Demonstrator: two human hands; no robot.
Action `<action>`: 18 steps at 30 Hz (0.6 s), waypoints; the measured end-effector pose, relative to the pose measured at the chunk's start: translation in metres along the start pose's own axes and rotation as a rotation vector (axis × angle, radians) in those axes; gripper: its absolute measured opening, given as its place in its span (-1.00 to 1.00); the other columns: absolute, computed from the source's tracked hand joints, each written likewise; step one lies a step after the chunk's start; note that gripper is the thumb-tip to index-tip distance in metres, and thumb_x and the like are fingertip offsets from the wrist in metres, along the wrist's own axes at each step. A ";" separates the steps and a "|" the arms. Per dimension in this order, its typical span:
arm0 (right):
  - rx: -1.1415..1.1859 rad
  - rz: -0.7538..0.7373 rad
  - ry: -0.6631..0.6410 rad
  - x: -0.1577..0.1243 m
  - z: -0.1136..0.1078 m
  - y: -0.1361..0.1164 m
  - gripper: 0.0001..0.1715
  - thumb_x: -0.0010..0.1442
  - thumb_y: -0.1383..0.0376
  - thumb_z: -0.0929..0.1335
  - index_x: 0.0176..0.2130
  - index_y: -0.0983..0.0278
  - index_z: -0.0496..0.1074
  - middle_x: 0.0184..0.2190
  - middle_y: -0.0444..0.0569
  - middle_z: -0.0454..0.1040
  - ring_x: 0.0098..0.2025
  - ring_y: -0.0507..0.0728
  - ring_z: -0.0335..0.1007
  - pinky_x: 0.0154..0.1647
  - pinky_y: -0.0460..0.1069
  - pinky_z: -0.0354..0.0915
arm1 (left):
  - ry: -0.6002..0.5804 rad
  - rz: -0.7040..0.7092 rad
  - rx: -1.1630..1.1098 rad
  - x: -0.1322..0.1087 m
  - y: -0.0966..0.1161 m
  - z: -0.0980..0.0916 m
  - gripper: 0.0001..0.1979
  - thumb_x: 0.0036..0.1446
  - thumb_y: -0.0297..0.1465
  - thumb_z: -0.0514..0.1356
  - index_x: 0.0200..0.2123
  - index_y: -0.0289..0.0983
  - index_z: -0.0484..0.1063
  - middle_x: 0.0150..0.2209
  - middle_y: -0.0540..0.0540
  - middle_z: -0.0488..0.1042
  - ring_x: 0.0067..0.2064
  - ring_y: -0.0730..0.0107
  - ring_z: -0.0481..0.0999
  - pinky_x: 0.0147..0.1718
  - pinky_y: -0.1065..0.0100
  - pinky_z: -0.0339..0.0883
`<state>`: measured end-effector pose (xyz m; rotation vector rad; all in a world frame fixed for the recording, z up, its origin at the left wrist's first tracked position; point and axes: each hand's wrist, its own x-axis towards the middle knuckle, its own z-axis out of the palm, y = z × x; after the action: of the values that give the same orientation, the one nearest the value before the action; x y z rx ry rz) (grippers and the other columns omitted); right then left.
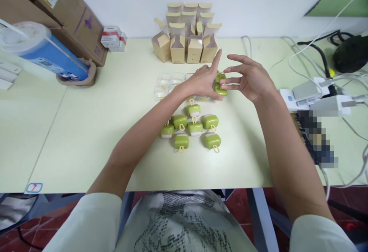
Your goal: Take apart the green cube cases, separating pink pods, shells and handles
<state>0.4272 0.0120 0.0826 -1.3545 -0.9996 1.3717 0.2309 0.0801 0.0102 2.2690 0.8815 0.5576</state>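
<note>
My left hand [205, 81] reaches over the row of clear plastic boxes [163, 78], index finger and thumb spread apart. Just beyond its fingers sit two small green cases [220, 89], which look set in clear boxes at the right end of the group. From the other side comes my right hand [253, 78], fingers stretched and separated. Its lower fingertips are at the green cases; whether they touch I cannot tell. Nearer me lie several loose green-and-white cases [211, 121] with pale yellow loops. My left hand and forearm cover part of the clear boxes.
Several open kraft cartons [178, 50] stand against the wall. On the left are a blue cup [61, 58], a big cardboard box [77, 22] and small white-and-red boxes [112, 38]. Power strips [313, 94] with tangled cables and a black round object [352, 54] occupy the right.
</note>
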 end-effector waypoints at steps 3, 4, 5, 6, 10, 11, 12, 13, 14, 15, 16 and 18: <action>0.013 0.006 -0.001 0.000 0.000 -0.001 -0.43 0.14 0.34 0.56 0.13 0.06 0.59 -0.32 -0.20 0.66 -0.29 0.20 0.71 -0.05 0.15 0.74 | -0.001 0.004 0.002 0.000 0.001 0.000 0.80 -0.04 -0.08 0.64 0.74 -0.19 -0.76 0.35 -0.41 0.59 0.52 -0.51 0.41 0.47 -0.36 0.30; 0.011 0.014 -0.010 0.000 0.000 -0.001 -0.45 0.15 0.33 0.55 0.13 0.08 0.59 -0.33 -0.19 0.66 -0.30 0.21 0.72 -0.08 0.15 0.74 | -0.002 0.004 -0.002 0.000 0.001 0.000 0.80 -0.04 -0.08 0.64 0.74 -0.18 -0.76 0.35 -0.40 0.59 0.53 -0.51 0.40 0.47 -0.37 0.30; 0.005 0.027 -0.023 0.000 0.000 -0.001 -0.48 0.17 0.32 0.55 0.12 0.10 0.60 -0.32 -0.16 0.68 -0.30 0.23 0.72 -0.11 0.16 0.74 | -0.005 0.001 -0.006 -0.001 0.002 0.000 0.80 -0.04 -0.08 0.64 0.74 -0.18 -0.77 0.35 -0.40 0.59 0.53 -0.52 0.39 0.47 -0.37 0.30; -0.004 0.044 -0.039 0.002 -0.001 -0.001 -0.52 0.19 0.29 0.55 0.11 0.12 0.61 -0.29 -0.11 0.71 -0.28 0.25 0.74 -0.12 0.17 0.75 | -0.010 -0.005 -0.008 -0.001 0.002 0.000 0.80 -0.04 -0.07 0.64 0.74 -0.17 -0.78 0.35 -0.39 0.60 0.52 -0.52 0.40 0.47 -0.38 0.30; -0.016 0.127 -0.070 0.010 -0.004 0.003 -0.76 0.28 0.24 0.53 -0.03 0.14 0.64 -0.17 0.06 0.81 -0.17 0.30 0.79 -0.04 0.22 0.77 | -0.019 -0.021 0.002 0.000 0.004 0.000 0.83 -0.05 -0.06 0.66 0.74 -0.18 -0.78 0.33 -0.40 0.61 0.47 -0.51 0.45 0.47 -0.40 0.30; -0.011 0.145 -0.071 0.012 -0.005 0.003 -0.82 0.29 0.27 0.51 -0.07 0.15 0.65 -0.17 0.07 0.81 -0.16 0.29 0.80 -0.03 0.22 0.77 | -0.016 -0.018 0.003 0.000 0.003 0.000 0.84 -0.06 -0.06 0.67 0.74 -0.18 -0.77 0.34 -0.41 0.60 0.47 -0.51 0.45 0.47 -0.40 0.30; -0.008 0.162 -0.074 0.014 -0.005 0.003 -0.86 0.31 0.29 0.49 -0.10 0.16 0.66 -0.19 0.08 0.82 -0.17 0.28 0.80 -0.02 0.22 0.78 | -0.011 -0.014 0.003 0.001 0.003 0.000 0.84 -0.06 -0.06 0.68 0.74 -0.17 -0.76 0.37 -0.42 0.58 0.47 -0.51 0.45 0.47 -0.41 0.29; -0.003 0.176 -0.078 0.015 -0.005 0.003 -0.87 0.33 0.32 0.48 -0.12 0.17 0.66 -0.20 0.08 0.82 -0.18 0.27 0.80 -0.01 0.20 0.78 | -0.007 -0.012 0.002 0.001 0.003 -0.001 0.85 -0.07 -0.06 0.69 0.75 -0.17 -0.75 0.39 -0.43 0.56 0.47 -0.51 0.45 0.47 -0.40 0.29; 0.002 0.186 -0.082 0.016 -0.005 0.002 -0.87 0.34 0.34 0.47 -0.13 0.19 0.67 -0.21 0.09 0.82 -0.19 0.26 0.81 -0.01 0.19 0.78 | -0.006 -0.012 0.001 0.001 0.002 -0.001 0.85 -0.07 -0.05 0.70 0.75 -0.16 -0.74 0.42 -0.45 0.54 0.48 -0.52 0.45 0.48 -0.40 0.28; 0.008 0.190 -0.082 0.016 -0.004 0.002 -0.86 0.35 0.36 0.45 -0.13 0.21 0.68 -0.21 0.10 0.82 -0.20 0.25 0.81 -0.02 0.17 0.78 | -0.007 -0.014 0.000 0.002 0.002 -0.001 0.85 -0.08 -0.05 0.71 0.76 -0.17 -0.71 0.44 -0.47 0.52 0.48 -0.52 0.44 0.48 -0.39 0.27; 0.016 0.191 -0.077 0.015 -0.003 0.001 -0.84 0.37 0.38 0.44 -0.14 0.23 0.69 -0.21 0.12 0.82 -0.21 0.23 0.81 -0.03 0.15 0.77 | -0.009 -0.019 -0.002 0.002 0.001 -0.001 0.85 -0.08 -0.05 0.72 0.77 -0.17 -0.69 0.46 -0.48 0.50 0.49 -0.53 0.43 0.50 -0.38 0.25; 0.028 0.196 -0.052 0.015 0.000 -0.001 -0.80 0.42 0.42 0.41 -0.17 0.27 0.69 -0.23 0.15 0.82 -0.24 0.20 0.81 -0.05 0.08 0.77 | -0.009 -0.027 -0.016 0.002 0.000 0.000 0.86 -0.11 -0.04 0.73 0.77 -0.17 -0.66 0.50 -0.49 0.45 0.53 -0.54 0.38 0.53 -0.37 0.20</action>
<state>0.4279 0.0266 0.0804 -1.4318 -0.8964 1.5676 0.2319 0.0820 0.0105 2.2400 0.8994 0.5400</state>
